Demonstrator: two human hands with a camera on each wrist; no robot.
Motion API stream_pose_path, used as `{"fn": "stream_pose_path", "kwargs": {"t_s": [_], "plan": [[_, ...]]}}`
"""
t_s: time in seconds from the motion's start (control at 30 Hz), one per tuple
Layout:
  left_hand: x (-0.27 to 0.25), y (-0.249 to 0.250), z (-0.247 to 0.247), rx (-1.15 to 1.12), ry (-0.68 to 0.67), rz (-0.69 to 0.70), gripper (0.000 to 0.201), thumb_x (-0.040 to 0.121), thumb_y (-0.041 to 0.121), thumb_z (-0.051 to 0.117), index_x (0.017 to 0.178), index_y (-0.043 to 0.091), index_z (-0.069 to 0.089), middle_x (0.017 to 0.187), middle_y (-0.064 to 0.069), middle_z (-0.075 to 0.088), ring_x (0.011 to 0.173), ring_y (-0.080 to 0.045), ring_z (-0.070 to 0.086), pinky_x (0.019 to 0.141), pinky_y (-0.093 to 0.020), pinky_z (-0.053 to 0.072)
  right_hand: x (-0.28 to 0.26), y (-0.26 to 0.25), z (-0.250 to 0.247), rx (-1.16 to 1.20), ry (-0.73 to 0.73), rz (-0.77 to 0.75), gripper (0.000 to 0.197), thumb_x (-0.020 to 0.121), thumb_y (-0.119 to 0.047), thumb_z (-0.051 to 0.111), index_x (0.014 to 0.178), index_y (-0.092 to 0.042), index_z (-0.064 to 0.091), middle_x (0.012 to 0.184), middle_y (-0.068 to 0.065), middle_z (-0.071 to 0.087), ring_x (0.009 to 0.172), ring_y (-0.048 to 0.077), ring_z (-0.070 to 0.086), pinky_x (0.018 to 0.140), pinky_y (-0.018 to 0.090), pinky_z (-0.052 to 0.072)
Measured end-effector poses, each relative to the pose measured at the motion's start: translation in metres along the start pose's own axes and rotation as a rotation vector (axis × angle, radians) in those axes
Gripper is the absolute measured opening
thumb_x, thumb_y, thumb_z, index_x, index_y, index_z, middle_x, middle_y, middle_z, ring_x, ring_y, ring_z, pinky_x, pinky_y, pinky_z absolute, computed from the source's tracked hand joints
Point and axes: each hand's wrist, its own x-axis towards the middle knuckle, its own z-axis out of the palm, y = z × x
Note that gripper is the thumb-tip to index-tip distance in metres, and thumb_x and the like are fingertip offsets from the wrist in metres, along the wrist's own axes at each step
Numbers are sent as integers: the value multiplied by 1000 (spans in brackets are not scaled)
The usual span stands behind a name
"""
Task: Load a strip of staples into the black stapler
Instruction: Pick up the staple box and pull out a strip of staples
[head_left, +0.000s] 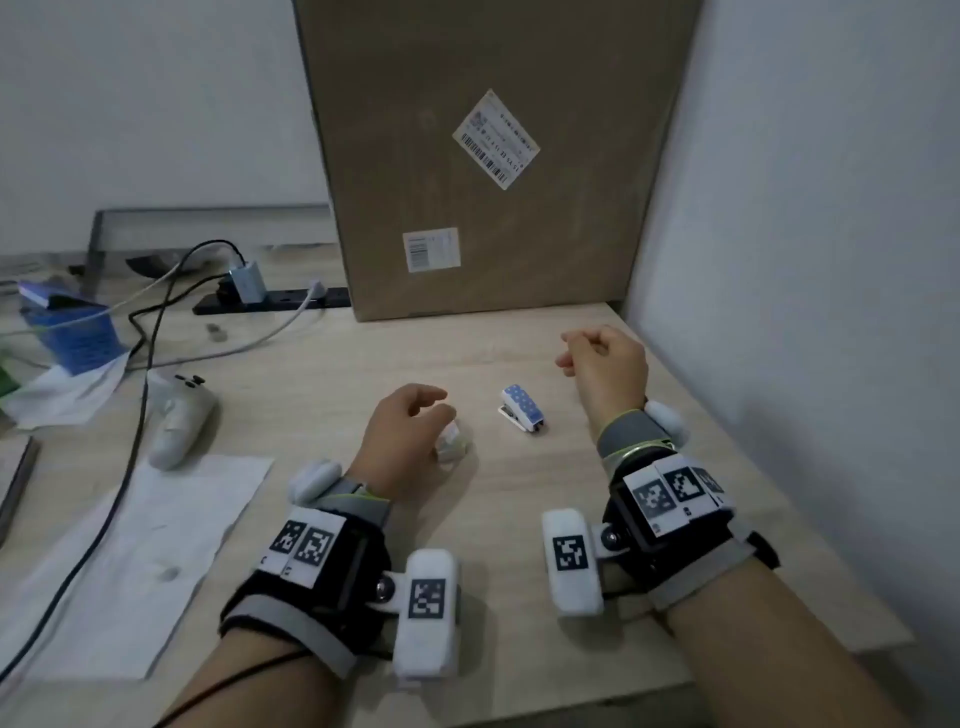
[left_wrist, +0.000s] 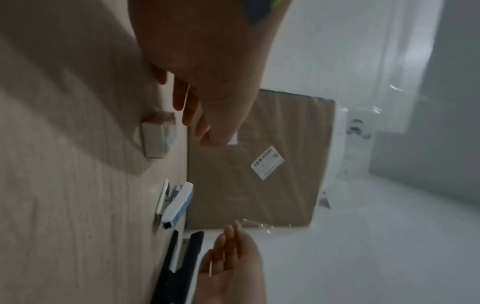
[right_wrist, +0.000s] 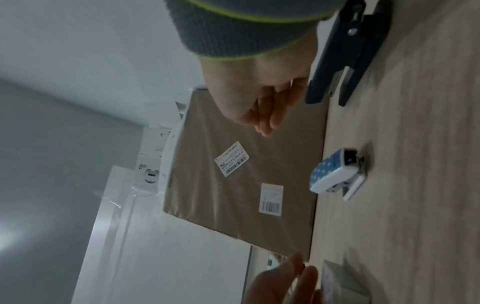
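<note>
Two grips hang over the counter (head_left: 322, 374), and neither holds anything. Nearest me, the left grip (head_left: 402, 431) has its fingers loosely curled and a little spread. It hovers over the small staple box (head_left: 454, 441). In the left wrist view there is a gap between the fingertips and the box; the other views are too blurred to confirm it.

Just past the box, to its right, sits a mini stapler (head_left: 522, 410), white with a blue dotted top.

The black stapler (right_wrist: 348, 57) is hidden from the head camera, but both wrist views show it. It rests base-down on the counter, under and beside my right wrist. Its long axis runs away from me. The hinge end is near me and the mouth points toward the cardboard box (head_left: 493, 156). Its top is down, with only a narrow slit above the base.

The right grip (head_left: 605, 364) floats above the stapler's far end, clear of it. Its fingers lie close together, gently bent.

Off to the left lie a paper sheet (head_left: 156, 545), then a pale controller (head_left: 179, 421), then a power strip (head_left: 275, 301) with cables. The cardboard box stands upright at the back of the counter.
</note>
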Motion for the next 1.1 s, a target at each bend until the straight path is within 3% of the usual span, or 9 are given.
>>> {"fn": "stream_pose_path", "kwargs": {"t_s": [0.07,0.13,0.23,0.33,0.6,0.8,0.93,1.03,1.1], "plan": [[1,-2,0,68,-14,-9,32,80,23,64,110,13,63,104,-6,64,90,-16,58,77,-26,44,2,2,-1,24,1,-5,13,83,-12,55,75,-14,65,57,0,62,55,12,57,69,33,53],[2,-6,0,99,-54,-25,42,74,32,69,112,19,60,102,0,63,89,-10,59,79,-20,49,6,8,-3,59,-4,11,12,83,-11,54,80,-11,66,58,1,61,55,12,56,66,31,52],[3,-9,1,343,-166,-47,76,57,48,74,127,30,49,125,-4,52,114,-23,54,100,-45,45,9,14,-6,86,-8,35,14,83,-11,53,83,-11,67,60,0,62,56,10,56,61,23,49],[5,-12,0,527,-180,2,78,67,36,76,136,25,41,132,-5,45,124,-26,44,106,-44,37,6,21,-7,121,-32,63,15,85,-11,53,87,-10,68,62,0,61,55,8,54,52,12,45],[7,-12,7,208,0,57,67,64,30,81,123,17,53,116,-8,58,97,-21,59,91,-34,48,-8,24,-3,250,-292,66,14,88,-9,53,83,-12,66,65,3,61,48,6,54,44,17,41],[2,-6,15,-1,60,91,55,69,47,74,113,19,59,115,-5,58,96,-14,59,75,-22,46,-22,21,1,346,-542,136,11,89,-9,55,89,-9,66,71,6,64,52,10,61,43,16,42],[-1,-2,17,-77,37,66,57,65,59,67,109,23,60,116,-5,58,97,-16,61,79,-30,52,-27,19,2,348,-640,173,13,90,-11,55,93,-12,67,76,6,66,57,11,65,45,15,44],[-4,0,19,-110,10,75,47,72,53,68,98,14,66,93,0,66,83,-14,62,69,-27,48,-31,20,2,348,-727,223,15,90,-12,54,100,-11,65,80,6,67,62,11,67,49,15,49],[-5,-1,22,-151,-24,50,49,71,54,68,96,12,68,87,1,67,83,-18,63,74,-33,51,-33,20,2,355,-794,264,17,88,-12,57,103,-13,65,83,6,70,67,13,69,52,17,53]]}}
